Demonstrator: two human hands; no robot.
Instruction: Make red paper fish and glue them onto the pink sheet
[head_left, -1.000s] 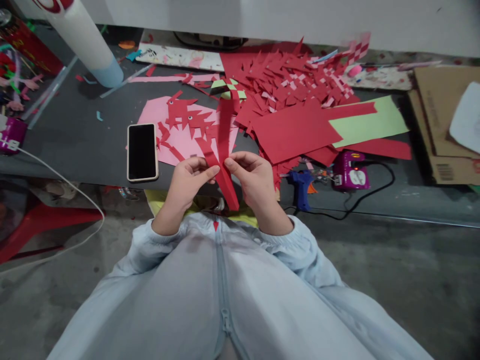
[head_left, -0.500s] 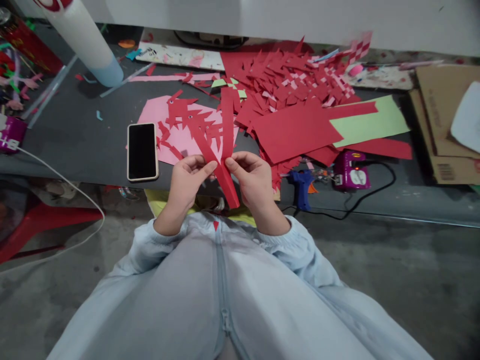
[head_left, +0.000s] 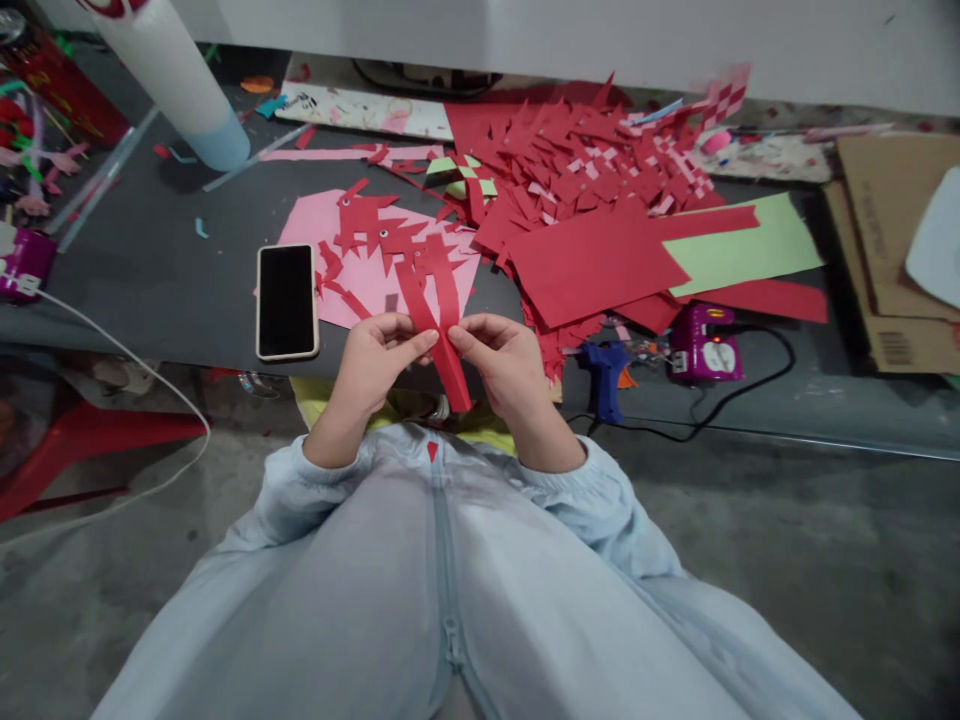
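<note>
Between both hands I hold a folded red paper strip (head_left: 451, 375) over the table's front edge. Its two upper ends spread apart in a V, and the joined end points down toward my jacket. My left hand (head_left: 380, 362) pinches the left side with thumb and fingers. My right hand (head_left: 502, 365) pinches the right side at the same height. Just beyond the strip lies pink paper (head_left: 300, 225) bearing red paper cutouts (head_left: 364, 222) with small eye-like dots. A phone (head_left: 287, 302) with a dark screen lies left of my left hand.
A heap of red cut paper (head_left: 577, 150) covers the back. Green paper (head_left: 750, 250) lies at right. A blue glue gun (head_left: 604, 378) and a corded purple box (head_left: 705, 345) are near the front edge. Cardboard (head_left: 900, 220) is far right, a white bottle (head_left: 176, 85) back left.
The strip's upper ends have come down toward me, and the right one leans closer to the left one. Both hands keep their pinch, slightly lower than before.
</note>
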